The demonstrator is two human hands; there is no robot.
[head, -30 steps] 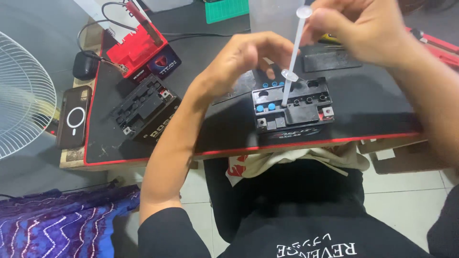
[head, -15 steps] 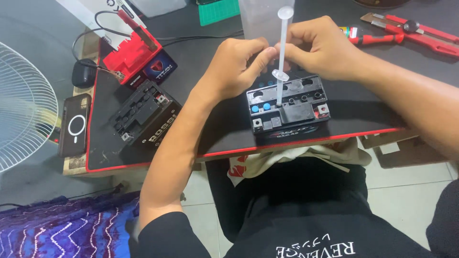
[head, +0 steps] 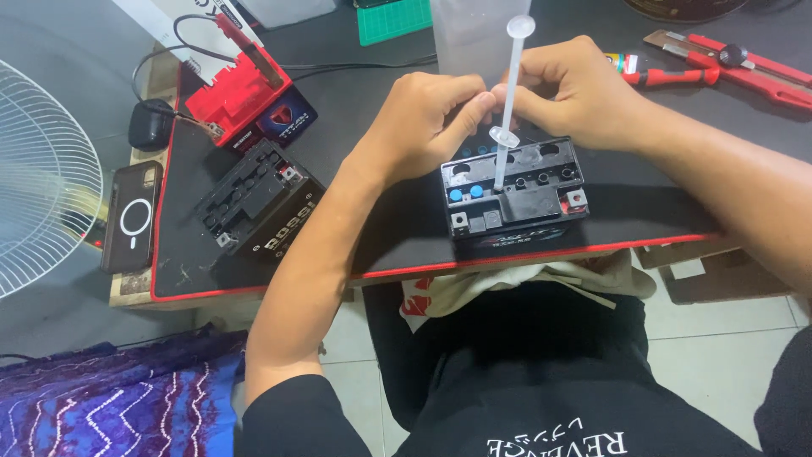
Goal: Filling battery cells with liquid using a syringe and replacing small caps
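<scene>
I see both hands pinched on the syringe (head: 506,127), upright, tip in the battery (head: 514,190) near mat (head: 372,245) front edge. Left hand (head: 427,118) & right hand (head: 575,93) hide the barrel middle. Tip depth unclear. Second battery (head: 258,199) sits well left.

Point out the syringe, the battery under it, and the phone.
syringe (head: 510,93): head view, on its barrel.
battery (head: 529,205): head view, on its top cover.
phone (head: 132,217): head view, middle of its back.
</scene>
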